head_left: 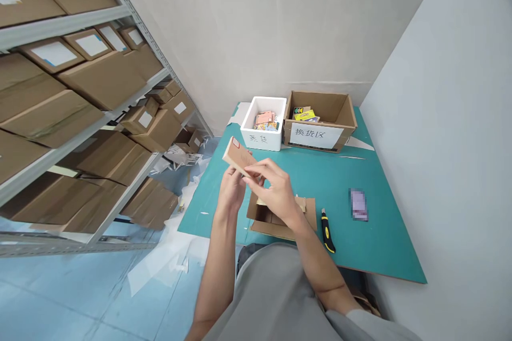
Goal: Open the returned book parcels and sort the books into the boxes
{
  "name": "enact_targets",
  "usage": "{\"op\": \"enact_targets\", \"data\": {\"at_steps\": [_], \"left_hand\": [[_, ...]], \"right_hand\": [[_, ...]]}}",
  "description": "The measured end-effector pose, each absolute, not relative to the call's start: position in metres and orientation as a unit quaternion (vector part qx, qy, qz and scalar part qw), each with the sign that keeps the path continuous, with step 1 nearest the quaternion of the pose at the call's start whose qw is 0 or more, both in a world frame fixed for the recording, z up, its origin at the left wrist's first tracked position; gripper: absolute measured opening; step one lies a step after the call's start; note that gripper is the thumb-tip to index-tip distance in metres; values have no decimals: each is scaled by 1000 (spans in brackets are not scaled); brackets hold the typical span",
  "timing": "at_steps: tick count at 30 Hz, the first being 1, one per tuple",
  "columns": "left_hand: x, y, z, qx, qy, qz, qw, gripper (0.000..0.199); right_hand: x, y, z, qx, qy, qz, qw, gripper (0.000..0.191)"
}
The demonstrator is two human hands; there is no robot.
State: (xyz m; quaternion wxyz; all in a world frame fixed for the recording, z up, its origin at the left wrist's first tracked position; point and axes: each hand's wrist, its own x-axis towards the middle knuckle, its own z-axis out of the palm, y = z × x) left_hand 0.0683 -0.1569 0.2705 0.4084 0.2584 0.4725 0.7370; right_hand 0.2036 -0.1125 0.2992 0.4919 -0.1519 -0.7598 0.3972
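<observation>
A small tan book [240,155], with pale edges and a red-outlined mark on one corner, is held tilted above the table. My left hand [232,187] is closed around its lower side from beneath. At its near right corner, my right hand [274,184] pinches the book with thumb and fingers. Below the hands, an open cardboard box [276,230] with its flaps folded out lies at the near table edge. My right forearm and hand hide part of that box. To its right rests a black and yellow utility knife [327,232].
On the green table [312,170] stand a white bin [262,141] and a larger cardboard carton [348,130], both labelled and holding small packets. A blurred-out purple item [359,204] lies right. Shelving with boxes [108,80] fills the left; plastic wrap [160,261] litters the floor.
</observation>
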Motion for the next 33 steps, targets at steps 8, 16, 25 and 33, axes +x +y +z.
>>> {"op": "enact_targets", "data": {"at_steps": [8, 16, 25, 33], "left_hand": [[61, -163, 270, 319, 560, 738, 200, 27], [76, -164, 284, 398, 531, 742, 96, 20], [75, -166, 286, 367, 559, 727, 158, 33], [71, -171, 289, 425, 589, 665, 171, 38]], "right_hand": [[232, -71, 295, -227, -697, 372, 570, 16], [241, -66, 291, -181, -654, 448, 582, 12], [239, -62, 292, -279, -642, 449, 556, 16], [250, -49, 285, -279, -666, 533, 440, 32]]}}
